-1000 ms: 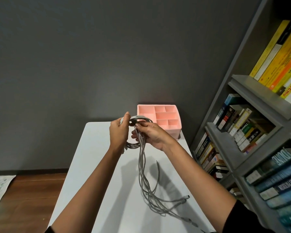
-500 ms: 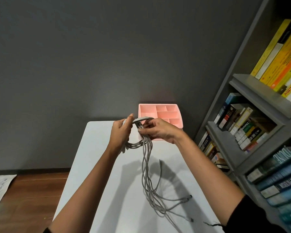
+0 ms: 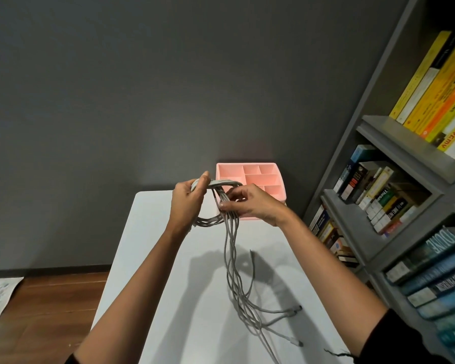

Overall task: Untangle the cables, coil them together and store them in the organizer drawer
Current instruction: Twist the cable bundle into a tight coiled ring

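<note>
Gripping the half-wound cables (image 3: 230,258) just in front of the organizer drawer (image 3: 247,170): left hand (image 3: 187,203) fingers curled round the coil, right hand (image 3: 252,203) pinching the hanging strands. Might spring loops loose if either grip slackens; might re-knot loose ends trailing across the desk (image 3: 153,211).
</note>
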### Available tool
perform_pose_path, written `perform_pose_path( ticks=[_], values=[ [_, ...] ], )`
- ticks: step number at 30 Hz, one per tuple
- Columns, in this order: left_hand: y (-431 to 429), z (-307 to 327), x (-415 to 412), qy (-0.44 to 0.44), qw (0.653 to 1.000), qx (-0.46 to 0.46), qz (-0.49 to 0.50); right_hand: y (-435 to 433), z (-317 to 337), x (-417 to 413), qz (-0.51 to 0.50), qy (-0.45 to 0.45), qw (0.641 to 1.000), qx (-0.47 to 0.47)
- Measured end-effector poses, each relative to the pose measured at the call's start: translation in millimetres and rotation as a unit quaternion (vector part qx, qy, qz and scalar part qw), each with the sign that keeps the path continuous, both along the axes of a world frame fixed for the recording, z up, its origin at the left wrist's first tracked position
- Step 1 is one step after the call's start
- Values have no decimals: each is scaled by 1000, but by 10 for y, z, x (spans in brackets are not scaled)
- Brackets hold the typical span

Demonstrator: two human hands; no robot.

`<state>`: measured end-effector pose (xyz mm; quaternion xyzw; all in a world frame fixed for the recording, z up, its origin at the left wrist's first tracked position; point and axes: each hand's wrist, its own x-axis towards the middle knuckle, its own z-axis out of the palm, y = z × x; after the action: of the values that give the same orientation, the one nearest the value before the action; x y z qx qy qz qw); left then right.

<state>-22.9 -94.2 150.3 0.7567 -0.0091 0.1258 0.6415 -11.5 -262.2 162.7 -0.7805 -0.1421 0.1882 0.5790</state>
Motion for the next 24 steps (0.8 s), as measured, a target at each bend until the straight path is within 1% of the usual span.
perform_pose_path(
  ticks=[2, 4, 6, 9, 11, 13, 15, 17, 19, 22, 24],
  values=[
    [3, 33, 10, -1, 1000, 11, 14, 68, -40, -16, -36, -19, 999, 31],
    [29, 42, 29, -6, 1000, 20, 22, 99, -58, -16, -43, -15, 998, 49],
    [66, 37, 50, -5, 1000, 21, 22, 62, -40, 5, -10, -2, 999, 49],
    [109, 38, 70, -4, 1000, 19, 7, -46, -1, 47, 68, 44, 995, 54],
    [113, 44, 77, -4, 1000, 28, -3, -98, 13, 88, 93, 62, 992, 51],
    [101, 47, 78, -3, 999, 35, -4, -116, 40, 122, 95, 51, 994, 20],
    [89, 55, 77, -4, 999, 33, 5, -105, 59, 147, 76, 28, 997, -9],
    [85, 75, 77, -7, 999, 30, 15, -85, 60, 149, 54, 5, 999, -9],
    [89, 105, 81, -5, 999, 27, 18, -92, 24, 143, 53, 8, 998, 18],
    [110, 144, 81, 15, 1000, 0, -10, -143, -45, 128, 77, 60, 992, 81],
    [136, 150, 73, 30, 999, -2, -40, -174, -63, 122, 86, 92, 987, 105]
  ],
)
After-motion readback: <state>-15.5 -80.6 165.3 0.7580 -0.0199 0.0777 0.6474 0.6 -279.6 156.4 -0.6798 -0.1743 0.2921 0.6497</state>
